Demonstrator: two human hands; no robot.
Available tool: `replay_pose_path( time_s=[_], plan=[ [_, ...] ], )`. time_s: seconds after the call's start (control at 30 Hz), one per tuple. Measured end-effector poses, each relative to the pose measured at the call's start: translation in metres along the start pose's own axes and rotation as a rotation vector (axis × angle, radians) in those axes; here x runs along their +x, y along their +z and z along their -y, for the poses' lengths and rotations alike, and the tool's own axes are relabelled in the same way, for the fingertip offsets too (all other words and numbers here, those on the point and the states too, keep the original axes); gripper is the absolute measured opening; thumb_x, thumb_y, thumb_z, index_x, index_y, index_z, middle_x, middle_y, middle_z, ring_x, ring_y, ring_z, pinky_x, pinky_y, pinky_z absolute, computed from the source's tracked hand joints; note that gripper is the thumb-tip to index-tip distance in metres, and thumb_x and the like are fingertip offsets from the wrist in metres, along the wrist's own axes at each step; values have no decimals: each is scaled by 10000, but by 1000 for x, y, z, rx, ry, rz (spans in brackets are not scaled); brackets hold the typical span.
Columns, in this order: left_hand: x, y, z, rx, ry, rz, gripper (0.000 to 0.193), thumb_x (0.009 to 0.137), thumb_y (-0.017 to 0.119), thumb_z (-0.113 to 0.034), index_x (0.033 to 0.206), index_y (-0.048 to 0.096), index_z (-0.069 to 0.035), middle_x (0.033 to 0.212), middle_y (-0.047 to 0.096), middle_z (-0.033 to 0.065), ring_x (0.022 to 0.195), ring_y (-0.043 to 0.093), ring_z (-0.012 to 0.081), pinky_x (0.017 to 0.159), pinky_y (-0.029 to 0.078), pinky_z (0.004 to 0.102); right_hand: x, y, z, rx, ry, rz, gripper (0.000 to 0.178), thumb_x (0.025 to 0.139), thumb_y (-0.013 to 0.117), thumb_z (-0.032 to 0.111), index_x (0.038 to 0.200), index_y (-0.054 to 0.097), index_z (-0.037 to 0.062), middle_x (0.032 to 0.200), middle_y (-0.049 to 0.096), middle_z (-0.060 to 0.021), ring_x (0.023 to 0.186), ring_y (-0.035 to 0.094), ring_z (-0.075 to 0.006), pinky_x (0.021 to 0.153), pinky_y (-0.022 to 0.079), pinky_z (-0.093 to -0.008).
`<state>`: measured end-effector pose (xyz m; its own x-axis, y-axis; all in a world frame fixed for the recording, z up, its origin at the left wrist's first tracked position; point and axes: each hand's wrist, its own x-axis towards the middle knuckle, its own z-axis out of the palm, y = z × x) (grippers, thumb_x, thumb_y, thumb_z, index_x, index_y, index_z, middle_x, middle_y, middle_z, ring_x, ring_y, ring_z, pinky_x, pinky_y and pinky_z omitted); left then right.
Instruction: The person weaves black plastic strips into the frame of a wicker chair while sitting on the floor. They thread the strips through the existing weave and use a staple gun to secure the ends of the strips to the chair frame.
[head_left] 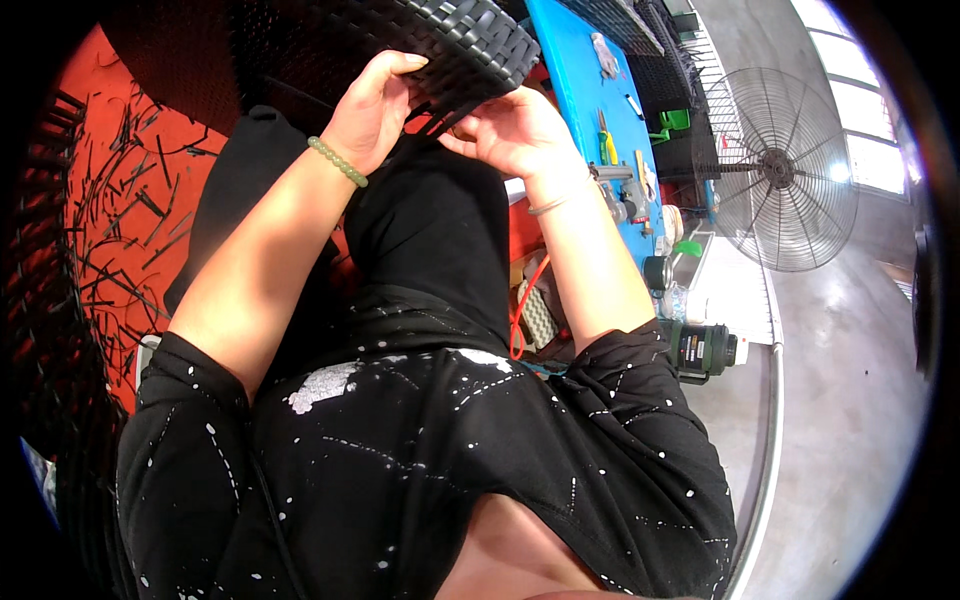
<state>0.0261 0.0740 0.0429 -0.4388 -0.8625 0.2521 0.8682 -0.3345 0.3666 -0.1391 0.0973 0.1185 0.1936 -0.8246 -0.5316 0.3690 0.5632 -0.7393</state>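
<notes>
A black woven plastic-rattan piece (pixel 470 35), with a thick wrapped edge, lies across the top of the view above my knees. My left hand (pixel 375 108), below a green bead bracelet, grips its near side; the thumb lies on the weave and the other fingers are partly hidden beneath. Under the corner of the weave, my right hand (pixel 512 132) has its fingers curled around loose black strips (pixel 432 122) that hang from the underside. The weave hides some of the right fingertips.
Cut black strips (pixel 140 200) litter the red floor at left. To the right, a blue table (pixel 585 95) bears yellow-handled pliers (pixel 607 140) and other tools. A green-black cylindrical device (pixel 700 350) and a large fan (pixel 778 170) stand farther right. An orange-red hose (pixel 515 320) runs beside my right arm.
</notes>
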Motion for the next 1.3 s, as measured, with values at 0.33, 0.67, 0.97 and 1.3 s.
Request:
replay_pose_path(
  time_s=[0.33,0.67,0.97,1.3],
  plan=[
    [7,-5,4,-20,72,-10,300,857,493,-224,1057,577,-18,1098,595,65,1031,518,188,967,353,344,-1,7,-2,22,-81,-94,330,885,494,250,1115,577,28,1184,567,-145,1114,518,-319,987,356,-506],
    [13,-14,8,-37,72,-8,319,837,473,-193,1077,569,-7,1136,592,84,1085,519,201,1010,345,359,-14,20,-44,-277,-532,-438,178,889,520,139,1017,586,35,955,631,-41,951,577,-161,808,463,-290],
    [28,-21,15,-90,76,-20,330,809,470,-193,1076,554,-19,1097,603,75,1054,534,204,1003,361,366,1,41,-75,-549,-1050,-521,364,806,707,110,1035,445,5,886,568,-50,740,516,-58,625,428,-184],
    [55,-46,43,-85,-7,-63,217,797,546,-248,936,580,-85,975,592,21,953,513,168,931,361,326,43,9,-69,-415,-910,-719,340,822,666,122,1039,442,-10,878,557,-54,728,528,-79,618,450,-217]
  ],
)
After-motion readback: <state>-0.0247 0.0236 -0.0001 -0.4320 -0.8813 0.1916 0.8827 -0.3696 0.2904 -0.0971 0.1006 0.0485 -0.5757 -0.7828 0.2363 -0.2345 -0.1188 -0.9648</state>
